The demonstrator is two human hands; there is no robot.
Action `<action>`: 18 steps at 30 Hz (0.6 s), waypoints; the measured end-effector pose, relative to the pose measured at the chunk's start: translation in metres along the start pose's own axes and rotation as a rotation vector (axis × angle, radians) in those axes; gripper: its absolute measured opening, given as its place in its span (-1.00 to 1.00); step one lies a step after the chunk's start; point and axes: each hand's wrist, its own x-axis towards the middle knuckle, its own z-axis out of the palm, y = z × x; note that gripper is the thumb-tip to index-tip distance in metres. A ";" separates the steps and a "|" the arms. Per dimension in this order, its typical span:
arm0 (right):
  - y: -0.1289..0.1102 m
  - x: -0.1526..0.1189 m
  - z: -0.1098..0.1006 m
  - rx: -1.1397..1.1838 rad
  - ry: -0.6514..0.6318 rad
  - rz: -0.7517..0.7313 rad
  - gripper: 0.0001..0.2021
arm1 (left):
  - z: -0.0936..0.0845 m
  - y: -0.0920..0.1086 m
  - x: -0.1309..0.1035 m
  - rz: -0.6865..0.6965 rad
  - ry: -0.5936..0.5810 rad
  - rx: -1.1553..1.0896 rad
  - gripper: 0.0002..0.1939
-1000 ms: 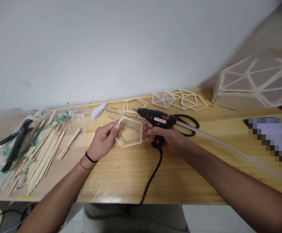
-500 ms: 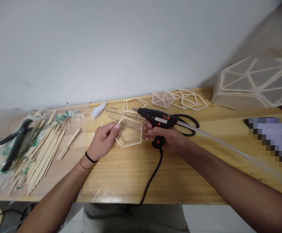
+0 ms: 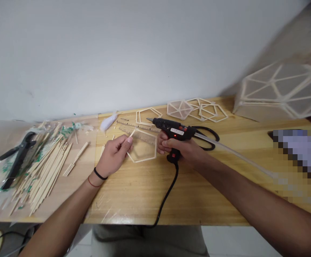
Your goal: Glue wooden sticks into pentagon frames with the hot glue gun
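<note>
Short pale wooden stick [image 3: 132, 133], pinched in left hand [image 3: 114, 154] fingers, long axis toward 1 o'clock; black hot-glue gun [image 3: 172, 131], clenched in right hand [image 3: 183, 151], nozzle at 3 o'clock of it.

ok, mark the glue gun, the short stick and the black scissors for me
glue gun [image 3: 175, 131], head view, on the black body by the label.
short stick [image 3: 132, 133], head view, on the end above the left hand's fingertips.
black scissors [image 3: 211, 134], head view, on the handle loop behind the gun.

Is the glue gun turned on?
On, it seems: a small red light glows on the side of the glue gun held in the right hand.
</note>
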 end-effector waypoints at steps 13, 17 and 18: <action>0.000 0.000 -0.005 -0.037 -0.029 0.022 -0.77 | 0.000 -0.001 0.000 -0.003 -0.002 -0.012 -0.46; 0.000 0.000 -0.004 -0.024 -0.031 0.022 -0.76 | 0.000 -0.001 0.000 0.006 -0.003 -0.009 -0.46; 0.000 0.000 -0.004 -0.018 -0.032 0.025 -0.76 | 0.000 -0.002 0.000 0.008 -0.003 -0.010 -0.46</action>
